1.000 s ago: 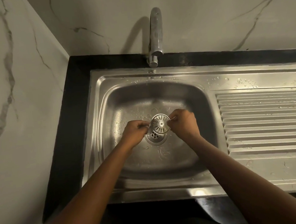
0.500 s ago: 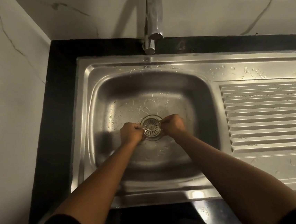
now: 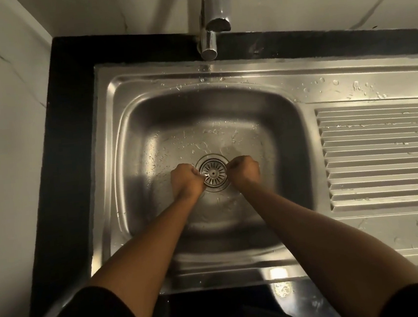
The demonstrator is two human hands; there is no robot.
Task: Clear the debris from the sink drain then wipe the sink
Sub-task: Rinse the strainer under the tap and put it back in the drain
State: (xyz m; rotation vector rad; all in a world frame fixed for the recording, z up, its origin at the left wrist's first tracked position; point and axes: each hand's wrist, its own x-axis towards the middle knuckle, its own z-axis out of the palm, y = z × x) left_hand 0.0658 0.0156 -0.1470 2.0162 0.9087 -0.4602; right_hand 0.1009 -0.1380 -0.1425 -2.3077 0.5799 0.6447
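The slotted drain strainer (image 3: 213, 173) is seen lying flat in the drain at the middle of the wet stainless sink basin (image 3: 149, 128). Its rim is pinched from both sides, by the curled fingers of the left hand (image 3: 187, 179) and the right hand (image 3: 243, 170), below the chrome tap (image 3: 211, 17).
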